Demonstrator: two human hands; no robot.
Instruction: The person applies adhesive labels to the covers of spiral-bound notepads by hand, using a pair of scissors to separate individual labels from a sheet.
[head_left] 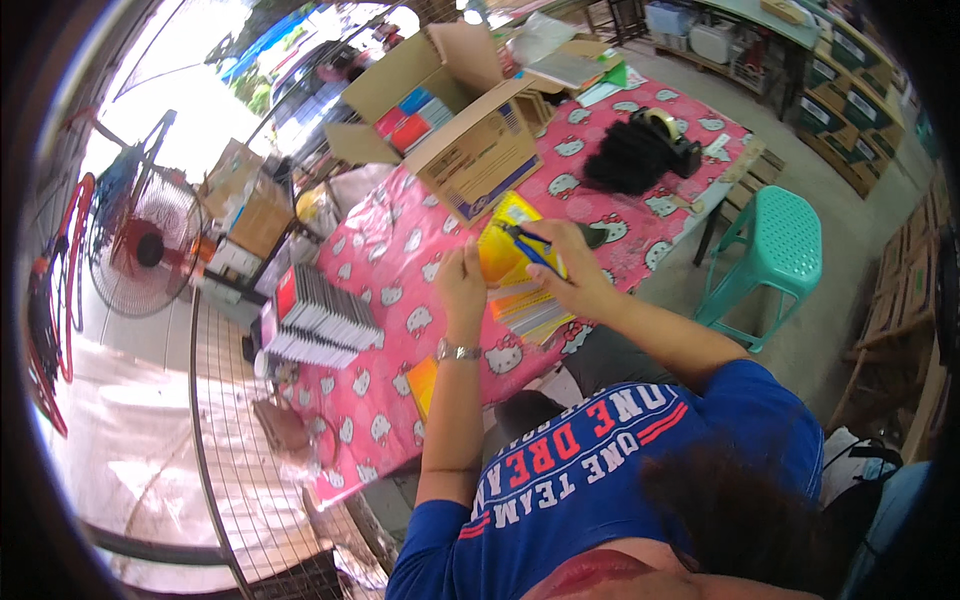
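Observation:
A yellow spiral notebook (pixel 498 262) is held up over the table's near edge. My left hand (pixel 462 285) is closed on its left side, thumb and fingers pressed together. Wrapped round the blue handles of small pliers (pixel 530 250) is my right hand (pixel 575 272). The dark jaws of the pliers lie by the notebook's upper edge, near its coil; whether they grip the wire is too small to tell. Just below the hands lies a stack of notebooks (pixel 535 315) with yellow and grey edges. Another yellow-orange notebook (pixel 423 384) rests beside my left wrist, partly hidden by it.
An open cardboard box (pixel 478 155) with notebooks inside stands beyond my hands. Stacked dark-covered books (pixel 325 320) sit at the left of the pink table (pixel 400 265). A black furry heap (pixel 630 158) and a tape roll (pixel 662 122) lie far right, near a green stool (pixel 775 240).

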